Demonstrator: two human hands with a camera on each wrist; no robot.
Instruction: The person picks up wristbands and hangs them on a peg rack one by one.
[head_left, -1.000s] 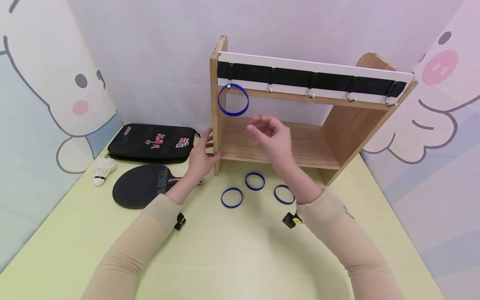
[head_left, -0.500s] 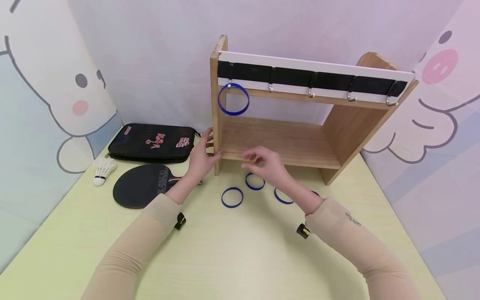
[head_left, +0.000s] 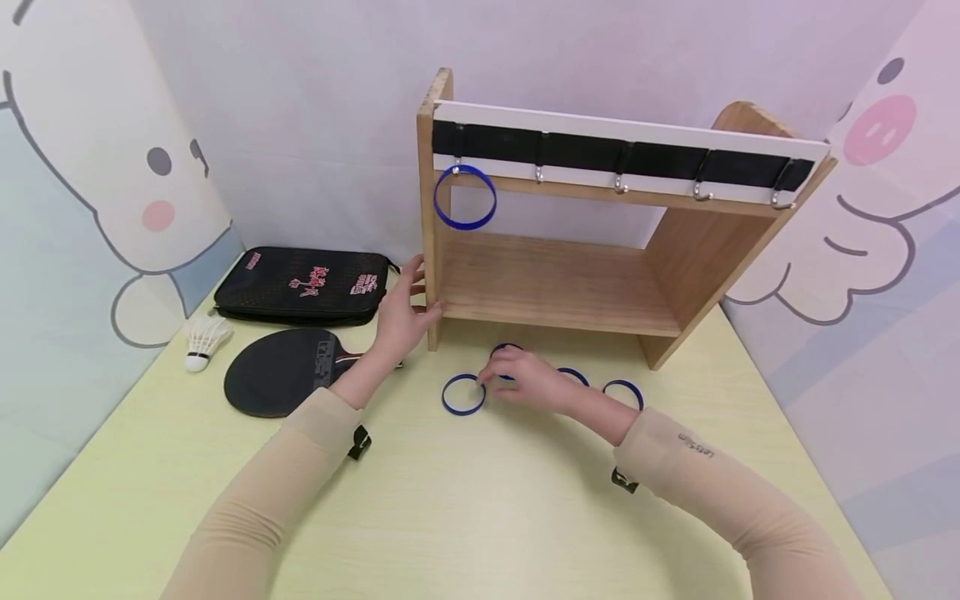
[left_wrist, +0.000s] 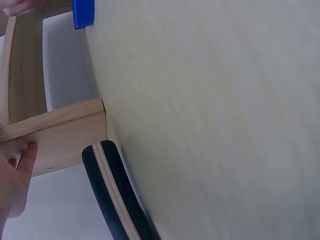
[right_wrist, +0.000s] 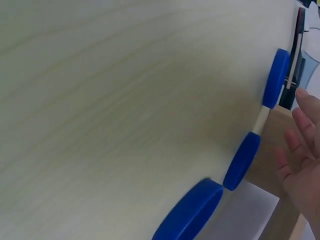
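Observation:
My left hand (head_left: 405,310) rests against the left side panel of a wooden shelf rack (head_left: 555,279), thumb at its front edge. The left wrist view shows a straight digit lying on the panel's outer face. A blue ring-shaped band (head_left: 465,226) hangs from the leftmost metal hook (head_left: 456,169). On the table below, my right hand (head_left: 528,382) reaches over a second blue band (head_left: 504,345), partly covering it. Its fingertips come close to another blue band (head_left: 462,413) on the left. In the right wrist view, the loosely bent fingers (right_wrist: 295,145) hold nothing.
Two more blue bands, a partly covered one (head_left: 574,372) and a rightmost one (head_left: 624,382), lie by my right forearm. A black zip case (head_left: 300,287), a table tennis bat (head_left: 273,375) and a shuttlecock (head_left: 206,337) lie left. Several hooks line the rack's upper board (head_left: 585,156).
My right hand has come down from beside the hanging band, past the shelf, to the bands on the table. The left hand stays at the side panel.

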